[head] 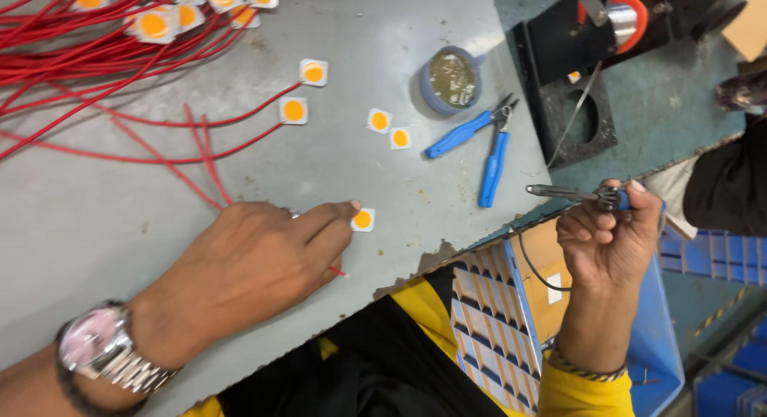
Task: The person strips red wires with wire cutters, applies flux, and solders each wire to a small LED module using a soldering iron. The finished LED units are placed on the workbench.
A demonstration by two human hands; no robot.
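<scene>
— What have my hands got right now?

— My left hand (256, 253) lies flat on the grey worktable (96, 217), its fingers curled loosely and the index fingertip pressing the edge of a small white square chip with an orange disc (363, 220). I read that as pinning the chip so it cannot slide. A red wire (209, 165) runs under the hand, and its bare end pokes out below the fingers, just beside the chip.

— And the other one?

— My right hand (611, 241) is off the table edge, clenched around the blue handle of a soldering iron (587, 196). The metal tip points left toward the table, held level and clear of the surface, well apart from the chip. I judge it is kept there so the hot end touches nothing.

— What lies around?

— Two loose chips (390, 129) sit near a round tin of flux (452, 80), and blue-handled cutters (489, 141) lie open beside them, within reach. Chips already on red leads are bunched at the far left corner (156, 21), away from the work. A black iron stand (575, 105) is at the right.
</scene>
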